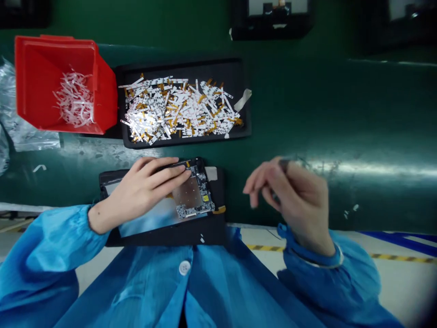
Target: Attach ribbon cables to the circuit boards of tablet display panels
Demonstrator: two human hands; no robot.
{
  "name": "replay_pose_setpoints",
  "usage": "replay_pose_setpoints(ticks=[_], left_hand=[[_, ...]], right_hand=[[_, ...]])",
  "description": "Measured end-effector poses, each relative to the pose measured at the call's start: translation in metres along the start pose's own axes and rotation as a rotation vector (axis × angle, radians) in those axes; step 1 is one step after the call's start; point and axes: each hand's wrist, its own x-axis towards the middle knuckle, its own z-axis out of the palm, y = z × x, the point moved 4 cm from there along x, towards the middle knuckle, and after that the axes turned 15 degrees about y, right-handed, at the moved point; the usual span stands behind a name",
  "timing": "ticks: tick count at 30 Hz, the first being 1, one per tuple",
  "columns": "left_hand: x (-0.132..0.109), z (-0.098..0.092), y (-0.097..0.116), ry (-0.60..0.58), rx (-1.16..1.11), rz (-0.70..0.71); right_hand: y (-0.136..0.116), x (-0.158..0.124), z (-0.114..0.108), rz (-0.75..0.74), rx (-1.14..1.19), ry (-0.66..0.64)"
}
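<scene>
My left hand [146,187] lies with its fingers stretched out over an opened tablet-like device. The device's circuit board [201,191] shows to the right of my fingertips, with a silvery panel [150,221] partly under my hand. An orange flex cable [219,210] sticks out at its lower right. Beneath it is a black pad [218,232]. My right hand [293,196] hovers apart from the device, over the green table at the right. Its fingers are curled in and slightly blurred; a small dark bit shows near the fingertips, and I cannot make out what it is.
A black tray [246,123] holds a heap of white strips with orange ends. Left of it, a red bin [109,100] contains thin white scraps. Clear plastic bags [34,132] lie at far left. Black fixtures [273,29] stand along the back of the green table [324,114].
</scene>
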Motion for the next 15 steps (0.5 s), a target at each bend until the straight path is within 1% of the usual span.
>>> replay_pose_setpoints(ticks=[2,3,5,8,10,12,15], left_hand=[[0.0,-0.001,-0.001,-0.005,0.0,-0.013],[0.002,-0.003,0.001,0.004,0.009,-0.023],[0.007,-0.005,0.009,0.036,0.029,-0.047],[0.017,-0.002,0.028,0.075,0.003,-0.073],[0.022,0.007,0.04,0.045,-0.06,-0.074],[0.025,0.017,0.046,0.011,-0.113,-0.082],[0.027,0.027,0.045,-0.025,-0.225,-0.14]], right_hand=[[0.013,-0.026,-0.004,0.083,-0.138,-0.084],[0.021,-0.039,-0.004,0.111,-0.194,-0.1],[0.033,-0.06,0.0,0.151,-0.244,-0.066],[0.044,-0.077,0.008,0.177,-0.206,0.057],[0.044,-0.081,0.014,0.13,-0.19,0.128],[0.04,-0.081,0.018,0.022,-0.196,0.164],[0.033,-0.081,0.022,-0.175,-0.208,0.14]])
